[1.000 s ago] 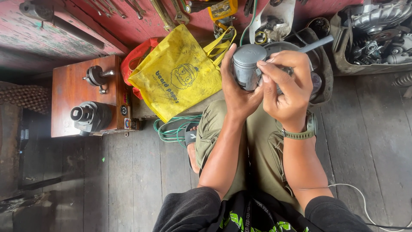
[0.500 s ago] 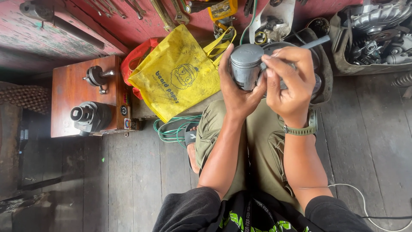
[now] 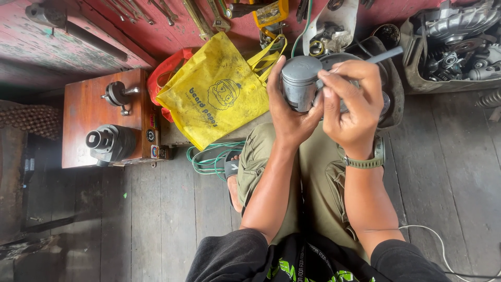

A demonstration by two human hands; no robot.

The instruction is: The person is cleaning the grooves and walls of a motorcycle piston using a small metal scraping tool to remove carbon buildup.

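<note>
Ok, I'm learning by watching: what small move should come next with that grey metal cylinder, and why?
Probably a slight turn of the grey piston in the left hand to bring a fresh stretch of its side wall round. The right hand pinches a thin grey tool against the side that faces it, and the left hand cups the far side, so the tool reaches only one spot.

Single head-worn view, looking steeply down, close over lap and wooden floor (image 3: 156, 219)

Sleeves: short black fabric sleeves (image 3: 229, 258)
Trousers: olive-green cargo trousers (image 3: 318, 177)
Wrist: olive-green strapped wristwatch (image 3: 365, 161) on the right arm
Shirt front: green-and-white print
</note>
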